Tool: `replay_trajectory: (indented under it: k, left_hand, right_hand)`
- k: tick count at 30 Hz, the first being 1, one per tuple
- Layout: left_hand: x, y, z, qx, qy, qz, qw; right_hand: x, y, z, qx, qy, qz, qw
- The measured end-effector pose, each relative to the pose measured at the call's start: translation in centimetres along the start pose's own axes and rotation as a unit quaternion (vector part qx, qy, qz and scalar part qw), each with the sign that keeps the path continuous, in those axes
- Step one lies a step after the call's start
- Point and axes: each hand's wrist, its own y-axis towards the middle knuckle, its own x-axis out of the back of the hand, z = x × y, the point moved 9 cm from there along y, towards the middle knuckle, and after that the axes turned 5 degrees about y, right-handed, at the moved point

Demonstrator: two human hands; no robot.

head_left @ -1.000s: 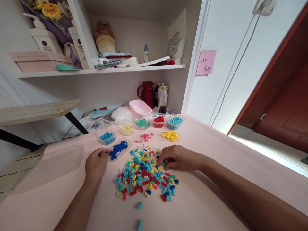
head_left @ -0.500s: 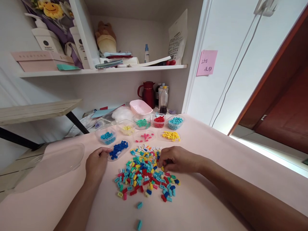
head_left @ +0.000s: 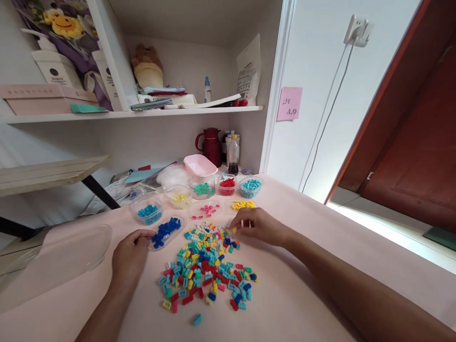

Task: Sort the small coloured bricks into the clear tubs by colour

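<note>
A loose heap of small toy bricks [head_left: 208, 266] lies on the pale pink table [head_left: 302, 285], near the person: red, yellow, green, light blue, dark blue and pink pieces mixed together, with one teal brick [head_left: 197, 319] lying apart at the near edge. The right hand [head_left: 258, 225] hovers over the far right side of the heap, fingertips pinched together on a tiny yellow brick [head_left: 234, 230]. The left hand [head_left: 130, 254] rests at the left, its fingers closed on the rim of a clear shallow tray of dark blue bricks [head_left: 166, 230]. Further off stand more clear tubs, each holding one colour: light blue [head_left: 148, 212], pale yellow [head_left: 179, 197], green [head_left: 203, 188], red [head_left: 227, 183], a second light blue [head_left: 250, 185], with pink [head_left: 205, 209] and yellow [head_left: 242, 205] trays in front of them
</note>
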Motion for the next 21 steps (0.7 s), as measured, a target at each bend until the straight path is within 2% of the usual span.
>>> replay_trajectory:
  k: [3,5,8,12,14,16,18,20,21]
  left_hand:
    - [-0.2,0.2,0.2,-0.002,-0.008,0.002,1.0]
    - [-0.1,0.3,0.3,-0.004,-0.01,0.0,1.0]
    - [0.0,0.2,0.2,-0.002,-0.003,-0.001,1.0]
    - [0.2,0.1,0.0,0.001,0.01,-0.001,1.0]
    - [0.2,0.2,0.1,0.002,0.012,-0.003,1.0]
    - [0.1,0.3,0.3,0.001,0.01,-0.004,1.0]
    - [0.0,0.4,0.5,-0.001,0.008,-0.006,1.0]
    - [-0.1,0.4,0.5,-0.002,0.005,-0.009,1.0]
    - [-0.1,0.4,0.4,-0.002,0.005,-0.011,1.0]
  right_hand:
    - [4.3,-0.6,-3.3,-0.09,0.007,-0.169,0.981]
    - [6.1,-1.3,-5.1,-0.135,0.038,-0.234,0.962]
    - [7.1,-1.8,-6.4,-0.155,0.101,-0.269,0.945]
    - [7.1,-1.7,-5.2,-0.137,0.175,-0.262,0.939]
    - [6.3,-1.4,-4.0,-0.126,0.201,-0.213,0.948]
    - [4.5,-1.0,-2.8,-0.123,0.22,-0.105,0.962]
    - [1.2,-1.4,-1.9,-0.142,0.23,0.074,0.96]
    - [-2.0,-3.1,-1.3,-0.169,0.222,0.262,0.924]
    - [-3.0,-4.0,-1.1,-0.178,0.215,0.328,0.903]
